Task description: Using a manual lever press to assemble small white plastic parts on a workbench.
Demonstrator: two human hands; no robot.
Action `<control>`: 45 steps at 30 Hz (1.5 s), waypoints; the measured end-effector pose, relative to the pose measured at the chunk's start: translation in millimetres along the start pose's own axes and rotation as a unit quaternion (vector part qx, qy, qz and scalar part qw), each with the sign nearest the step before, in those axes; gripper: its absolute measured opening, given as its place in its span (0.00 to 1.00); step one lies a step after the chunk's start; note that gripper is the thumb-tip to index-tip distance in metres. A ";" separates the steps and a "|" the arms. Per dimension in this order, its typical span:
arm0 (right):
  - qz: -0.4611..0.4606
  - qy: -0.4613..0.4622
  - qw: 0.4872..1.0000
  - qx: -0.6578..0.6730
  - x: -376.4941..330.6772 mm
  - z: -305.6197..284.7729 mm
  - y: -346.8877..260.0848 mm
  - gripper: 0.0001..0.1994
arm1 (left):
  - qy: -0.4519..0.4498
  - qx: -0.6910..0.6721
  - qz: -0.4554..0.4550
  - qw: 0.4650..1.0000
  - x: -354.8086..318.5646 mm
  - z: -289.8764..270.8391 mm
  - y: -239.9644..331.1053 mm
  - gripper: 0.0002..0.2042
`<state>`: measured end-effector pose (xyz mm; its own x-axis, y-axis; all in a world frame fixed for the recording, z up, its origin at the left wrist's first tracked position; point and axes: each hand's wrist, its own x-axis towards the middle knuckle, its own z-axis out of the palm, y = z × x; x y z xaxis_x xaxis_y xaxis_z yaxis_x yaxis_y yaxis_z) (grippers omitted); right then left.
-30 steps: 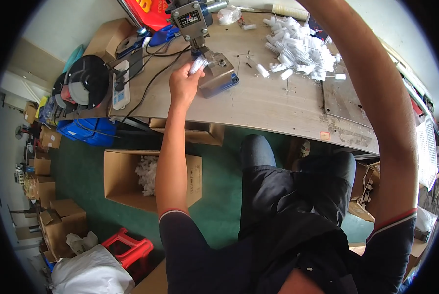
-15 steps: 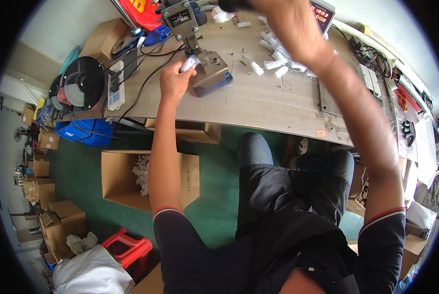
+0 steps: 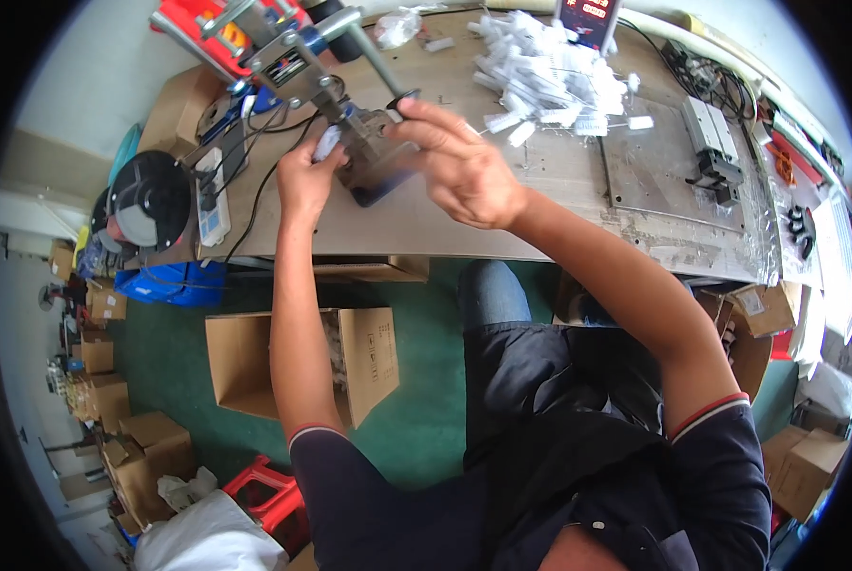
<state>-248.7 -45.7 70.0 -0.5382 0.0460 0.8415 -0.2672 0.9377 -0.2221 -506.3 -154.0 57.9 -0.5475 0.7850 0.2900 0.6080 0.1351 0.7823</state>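
A hand-lever bench press (image 3: 288, 68) stands at the left of the worktable, its lever (image 3: 376, 65) slanting down toward me. My left hand (image 3: 304, 181) is closed on a small whitish plastic tube (image 3: 327, 145), held beside the press's ram above the blurred metal base (image 3: 380, 181). My right hand (image 3: 472, 173) has its curled fingers at the dark lower end of the lever; part of that grip is blurred. A heap of white, clear-looking plastic tubes (image 3: 540, 78) lies on the table beyond my right hand.
A display with red digits (image 3: 590, 21) stands behind the heap. To the right are a metal plate (image 3: 669, 171) and a metal block (image 3: 710, 133). A black round reel-like thing (image 3: 150, 205) and cables lie left. An open cardboard box (image 3: 369, 366) sits on the floor below my left arm.
My right hand has come down from high at the top to beside the press, and the lever has swung down. The view has shifted, showing more of the tube heap. My left hand keeps its tube.
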 end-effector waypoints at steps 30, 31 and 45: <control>0.403 0.069 0.875 -0.260 -148.0 -180.3 52.8 0.11 | 0.062 -0.147 0.048 0.986 -121.2 178.1 102.6 0.11; 0.402 0.070 0.874 -0.263 -146.2 -182.7 57.6 0.11 | 0.045 -0.152 0.058 0.986 -115.8 191.8 119.3 0.11; 0.532 0.020 0.792 -0.297 -131.6 -184.8 90.3 0.16 | -0.003 -0.056 0.049 0.997 -80.1 280.0 149.0 0.09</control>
<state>-54.3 96.5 30.2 -0.1768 0.9198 0.3504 0.7512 0.3561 -0.5558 -210.8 -27.4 -3.1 -0.4842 0.7950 0.3654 0.5900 -0.0117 0.8074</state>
